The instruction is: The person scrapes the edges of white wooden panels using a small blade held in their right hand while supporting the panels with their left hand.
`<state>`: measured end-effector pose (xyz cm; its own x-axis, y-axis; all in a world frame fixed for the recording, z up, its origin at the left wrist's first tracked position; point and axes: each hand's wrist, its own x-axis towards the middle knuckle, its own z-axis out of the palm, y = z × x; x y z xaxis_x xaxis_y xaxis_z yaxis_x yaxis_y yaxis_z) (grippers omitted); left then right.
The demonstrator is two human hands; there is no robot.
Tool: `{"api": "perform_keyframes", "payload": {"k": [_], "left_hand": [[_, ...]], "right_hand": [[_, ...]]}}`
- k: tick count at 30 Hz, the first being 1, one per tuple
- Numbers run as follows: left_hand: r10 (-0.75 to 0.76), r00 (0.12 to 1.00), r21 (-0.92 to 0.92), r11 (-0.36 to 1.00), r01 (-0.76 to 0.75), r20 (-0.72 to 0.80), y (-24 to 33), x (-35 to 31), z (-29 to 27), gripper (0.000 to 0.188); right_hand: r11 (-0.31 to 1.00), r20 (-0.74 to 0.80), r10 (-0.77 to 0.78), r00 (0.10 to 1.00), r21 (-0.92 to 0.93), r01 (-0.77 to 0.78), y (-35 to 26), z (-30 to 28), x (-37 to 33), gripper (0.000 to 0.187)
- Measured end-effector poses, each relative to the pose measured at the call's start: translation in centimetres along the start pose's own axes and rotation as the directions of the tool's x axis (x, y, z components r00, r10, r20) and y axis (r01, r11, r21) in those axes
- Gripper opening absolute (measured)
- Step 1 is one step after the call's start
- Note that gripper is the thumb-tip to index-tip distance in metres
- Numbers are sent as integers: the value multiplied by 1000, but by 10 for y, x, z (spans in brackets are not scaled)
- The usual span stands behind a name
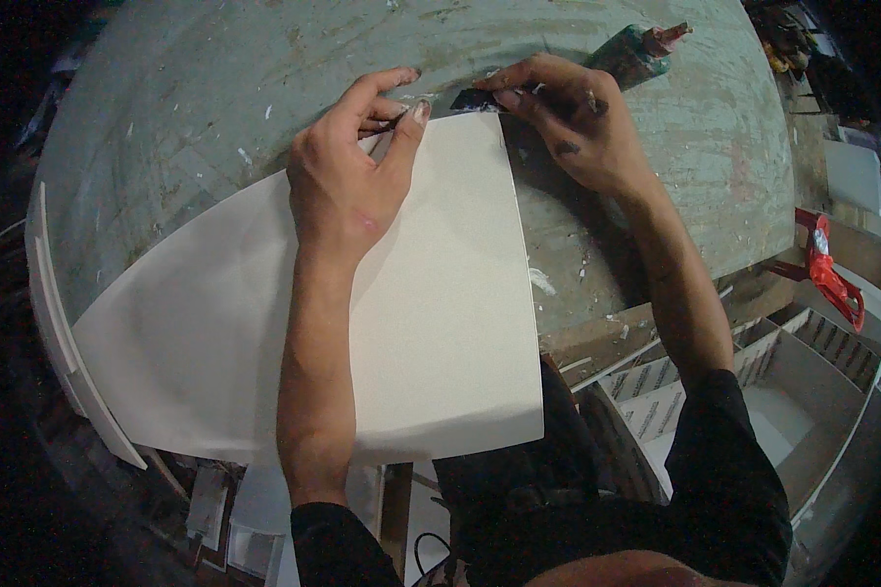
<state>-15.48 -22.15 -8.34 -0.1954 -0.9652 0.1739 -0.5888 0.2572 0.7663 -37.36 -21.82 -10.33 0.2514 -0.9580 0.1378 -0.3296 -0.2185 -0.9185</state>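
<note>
A large white board (450,284) with a curved left edge lies across the worktable's near side and overhangs it toward me. My left hand (354,161) is at its far edge, thumb on the top face and the other fingers curled past the edge; the index finger stretches free. At the far right corner, my right hand (573,117) pinches a small flat black piece (474,100) between thumb and fingers, close to the board's edge. Dark smudges mark that hand. Just beyond it lies a dark green bottle (628,57) with a reddish nozzle.
The greenish worktable (215,137) is scuffed and spotted with white flecks. Along its left rim runs a thin white strip (59,313). Right of me, below table height, stands a white compartmented box (793,377). A red clamp-like tool (829,269) hangs at the right edge.
</note>
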Motion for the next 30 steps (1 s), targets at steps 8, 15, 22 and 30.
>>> {"api": "perform_keyframes", "payload": {"k": [8,15,22,30], "left_hand": [[6,1000,-4,1000,-7,-8,-1,0,0,26],[5,1000,-1,1000,-5,-6,-2,0,1,26],[-20,1000,17,1000,20,16,-2,0,0,27],[34,999,-7,999,-34,-15,-7,1,0,25]], "right_hand": [[1000,15,21,1000,-6,-21,-2,1,-2,11],[960,-96,-63,993,266,87,6,-5,-5,11],[996,-21,-41,999,83,43,3,-2,-2,11],[993,68,-42,997,-111,49,-11,-5,-7,13]]}}
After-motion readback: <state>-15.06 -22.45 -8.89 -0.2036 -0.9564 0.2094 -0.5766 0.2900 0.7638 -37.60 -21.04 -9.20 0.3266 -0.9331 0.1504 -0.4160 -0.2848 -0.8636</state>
